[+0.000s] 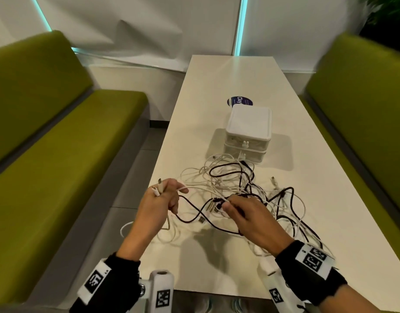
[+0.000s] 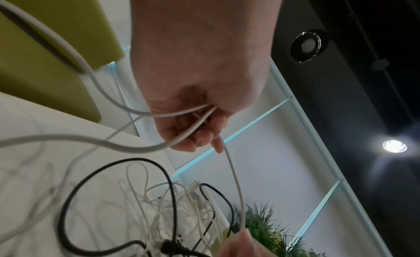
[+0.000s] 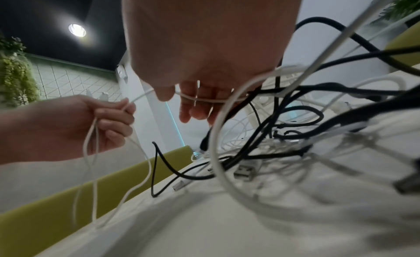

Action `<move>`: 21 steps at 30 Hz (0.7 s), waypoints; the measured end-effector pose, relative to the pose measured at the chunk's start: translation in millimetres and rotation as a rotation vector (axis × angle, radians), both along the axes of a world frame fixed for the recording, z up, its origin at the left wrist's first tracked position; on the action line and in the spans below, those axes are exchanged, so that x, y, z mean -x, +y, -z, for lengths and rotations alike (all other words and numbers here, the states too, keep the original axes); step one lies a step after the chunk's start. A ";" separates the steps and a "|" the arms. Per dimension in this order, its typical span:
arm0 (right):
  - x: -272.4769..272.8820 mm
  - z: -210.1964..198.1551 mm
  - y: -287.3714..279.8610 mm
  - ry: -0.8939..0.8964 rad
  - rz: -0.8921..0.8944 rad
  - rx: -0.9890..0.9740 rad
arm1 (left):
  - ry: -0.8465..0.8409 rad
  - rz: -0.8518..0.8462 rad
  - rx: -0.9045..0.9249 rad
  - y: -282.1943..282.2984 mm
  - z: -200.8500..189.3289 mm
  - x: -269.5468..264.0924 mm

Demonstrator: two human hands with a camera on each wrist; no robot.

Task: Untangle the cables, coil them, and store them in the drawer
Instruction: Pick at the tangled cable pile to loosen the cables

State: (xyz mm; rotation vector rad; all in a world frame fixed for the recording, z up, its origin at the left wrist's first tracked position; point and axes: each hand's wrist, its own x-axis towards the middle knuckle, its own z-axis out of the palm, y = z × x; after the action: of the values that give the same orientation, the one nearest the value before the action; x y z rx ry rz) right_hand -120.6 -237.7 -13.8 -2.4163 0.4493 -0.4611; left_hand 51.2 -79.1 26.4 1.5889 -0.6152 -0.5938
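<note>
Holding white cable ends in our left hand, grip curled tight around them, while our right hand pinches that strand above the tangle of cables on the table. Drawer box sits just behind the pile, both drawers closed.

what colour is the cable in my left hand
White cable, clearest in the left wrist view.

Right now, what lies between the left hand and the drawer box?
In the head view, tangled white and black cables cover the table between the left hand and the drawer box.
</note>
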 end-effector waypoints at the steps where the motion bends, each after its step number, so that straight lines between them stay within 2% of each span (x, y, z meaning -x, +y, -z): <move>1: -1.1 -0.3 0.6 0.017 0.004 -0.009 | 0.000 -0.008 -0.011 -1.0 2.4 -0.8; 3: -2.0 1.5 1.4 0.072 0.014 -0.011 | -0.027 -0.025 -0.027 -1.3 5.9 3.5; 6: -1.2 4.8 1.3 0.128 0.033 0.011 | -0.147 -0.009 0.049 -0.5 3.0 18.0; 9: -2.8 5.7 4.1 0.142 0.016 0.024 | -0.271 0.168 0.054 -4.4 -0.2 38.0; 12: -2.8 2.4 9.4 0.091 -0.042 0.046 | -0.497 0.329 -0.166 -12.9 9.8 46.9; 15: 2.4 0.9 12.1 0.097 -0.085 0.142 | -0.767 0.332 -0.473 -16.3 16.8 43.7; 18: 6.2 3.3 13.7 0.116 -0.072 0.164 | -0.762 0.313 -0.474 -13.0 15.1 39.9; 21: 3.6 3.0 12.0 0.121 -0.043 0.122 | -0.585 0.319 -0.311 -6.2 3.7 35.0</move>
State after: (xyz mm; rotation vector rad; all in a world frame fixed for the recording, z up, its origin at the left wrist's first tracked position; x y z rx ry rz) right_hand -124.2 -225.8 -16.8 -2.5759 0.4312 -0.3331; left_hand 16.2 -85.3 22.7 1.9909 -1.2800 -0.4666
